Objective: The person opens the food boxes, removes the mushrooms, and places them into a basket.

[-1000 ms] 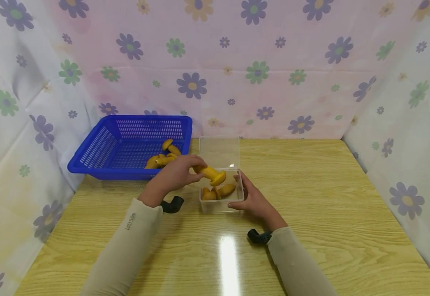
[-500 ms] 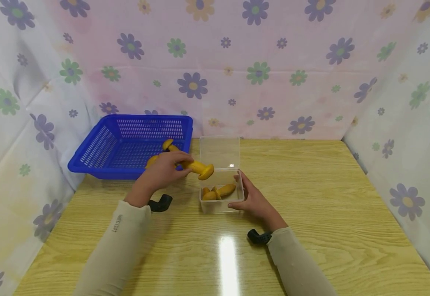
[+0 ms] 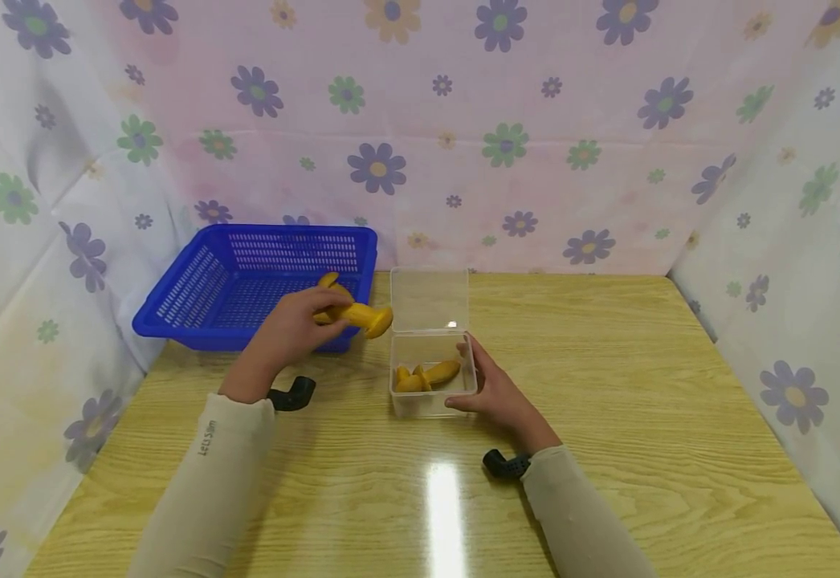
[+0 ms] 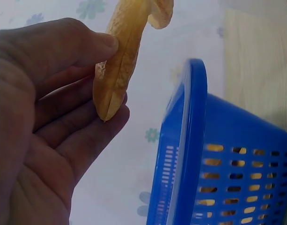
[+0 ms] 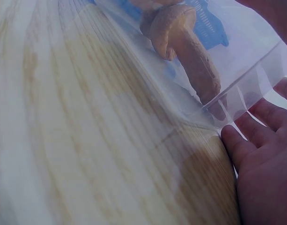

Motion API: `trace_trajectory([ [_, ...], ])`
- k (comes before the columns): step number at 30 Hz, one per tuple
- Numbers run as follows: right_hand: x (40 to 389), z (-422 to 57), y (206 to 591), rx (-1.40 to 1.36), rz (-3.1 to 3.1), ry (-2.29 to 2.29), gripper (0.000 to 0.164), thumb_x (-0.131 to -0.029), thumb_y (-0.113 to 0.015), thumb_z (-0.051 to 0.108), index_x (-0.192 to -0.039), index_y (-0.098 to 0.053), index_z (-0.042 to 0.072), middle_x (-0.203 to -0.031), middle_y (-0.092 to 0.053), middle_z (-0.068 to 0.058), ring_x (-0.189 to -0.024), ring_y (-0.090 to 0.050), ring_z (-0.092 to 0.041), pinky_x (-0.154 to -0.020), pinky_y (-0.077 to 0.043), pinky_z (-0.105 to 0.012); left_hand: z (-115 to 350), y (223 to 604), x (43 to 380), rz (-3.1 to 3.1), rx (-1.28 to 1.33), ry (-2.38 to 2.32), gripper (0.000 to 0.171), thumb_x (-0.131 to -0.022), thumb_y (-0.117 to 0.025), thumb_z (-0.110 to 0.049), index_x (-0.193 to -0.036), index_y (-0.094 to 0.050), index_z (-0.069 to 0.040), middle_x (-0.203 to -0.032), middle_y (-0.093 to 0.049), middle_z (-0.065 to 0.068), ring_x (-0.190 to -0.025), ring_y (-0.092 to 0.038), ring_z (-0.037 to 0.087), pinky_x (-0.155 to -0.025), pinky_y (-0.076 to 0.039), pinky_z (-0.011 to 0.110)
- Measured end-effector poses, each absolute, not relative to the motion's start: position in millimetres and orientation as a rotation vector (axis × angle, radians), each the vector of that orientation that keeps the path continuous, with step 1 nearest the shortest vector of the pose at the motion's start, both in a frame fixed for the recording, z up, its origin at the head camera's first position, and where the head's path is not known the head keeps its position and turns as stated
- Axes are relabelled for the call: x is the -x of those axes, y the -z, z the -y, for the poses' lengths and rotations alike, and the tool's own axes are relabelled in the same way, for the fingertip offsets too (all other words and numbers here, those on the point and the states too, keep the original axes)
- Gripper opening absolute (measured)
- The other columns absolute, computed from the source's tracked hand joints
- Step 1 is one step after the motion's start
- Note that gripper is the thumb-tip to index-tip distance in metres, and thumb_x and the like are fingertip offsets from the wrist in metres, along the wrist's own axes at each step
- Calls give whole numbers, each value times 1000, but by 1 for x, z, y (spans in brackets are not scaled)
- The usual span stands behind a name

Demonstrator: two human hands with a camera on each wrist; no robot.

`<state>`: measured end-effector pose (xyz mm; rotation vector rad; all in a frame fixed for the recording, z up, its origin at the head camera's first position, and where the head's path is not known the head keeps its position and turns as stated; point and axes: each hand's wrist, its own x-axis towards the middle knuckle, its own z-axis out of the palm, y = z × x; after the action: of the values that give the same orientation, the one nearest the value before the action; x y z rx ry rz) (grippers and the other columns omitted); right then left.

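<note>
My left hand (image 3: pixel 286 327) pinches a yellow mushroom (image 3: pixel 368 318) over the right end of the blue basket (image 3: pixel 199 341), cap pointing right. In the left wrist view the thumb presses the stem (image 4: pixel 123 56) against the fingers, above the basket's rim (image 4: pixel 195 89). The right hand (image 3: pixel 498 393) grips the right side of a clear plastic box (image 3: pixel 423 405), thumb at its front and fingers along the side. Brown-yellow mushrooms (image 3: pixel 443 372) lie inside; through the box wall, the right wrist view shows one mushroom (image 5: pixel 195 58) beside the fingers (image 5: pixel 239 143).
The box's clear lid (image 3: pixel 430 299) stands open at its back. Another mushroom (image 3: pixel 329 279) sits in the basket, partly hidden by the left hand. The wooden table (image 3: pixel 644 385) ends at a flowered cloth (image 3: pixel 507 177) behind and at both sides.
The left hand has moved left, carrying the mushroom from above the box to over the basket's right end. The right hand and the box have stayed in place.
</note>
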<state>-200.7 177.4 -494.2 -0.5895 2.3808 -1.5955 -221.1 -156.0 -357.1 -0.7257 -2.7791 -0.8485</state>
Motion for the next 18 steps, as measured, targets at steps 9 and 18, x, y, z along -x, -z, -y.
trace_trajectory([
  [9,199,-177,493,562,-2385,1575,115,-75,-83,36,-155,0,40,-159,-25,-1,-148,-22,-25,-117,-27,-50,169,358,221,2798,605,884,30,-91,-68,-11,-120,-66,-4,-120,-64,16,-102,-64,32,-90,-53,52],
  [18,200,-177,493,559,-2382,1580,114,-75,-83,35,-154,-1,41,-160,-24,-1,-149,-22,-25,-118,-25,-49,182,353,223,2799,486,859,33,-94,-64,-16,-124,-64,-4,-127,-61,17,-109,-61,35,-93,-50,54],
])
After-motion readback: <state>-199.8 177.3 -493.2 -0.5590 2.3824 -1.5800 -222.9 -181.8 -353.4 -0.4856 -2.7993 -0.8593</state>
